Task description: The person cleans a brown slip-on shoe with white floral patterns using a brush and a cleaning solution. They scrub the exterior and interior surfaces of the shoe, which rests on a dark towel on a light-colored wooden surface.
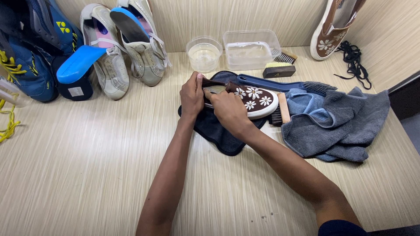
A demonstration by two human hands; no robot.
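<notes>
A brown slip-on shoe (256, 98) with white daisy print and a white sole lies on a dark blue cloth (214, 131) in the middle of the table. My left hand (191, 95) grips the shoe's heel end, fingers curled over its opening. Beside it, my right hand (227, 109) rests on the shoe's upper near the opening, fingers closed on it. What lies under the fingers is hidden.
A grey towel (337, 124) and wooden brush (282, 109) lie right of the shoe. Behind it are a blue long-handled brush (280, 85), a small block brush (279, 70), a round cup (204, 54), a clear tub (251, 49). White sneakers (127, 48), blue shoes (35, 52), black laces (352, 59), matching brown shoe (334, 26).
</notes>
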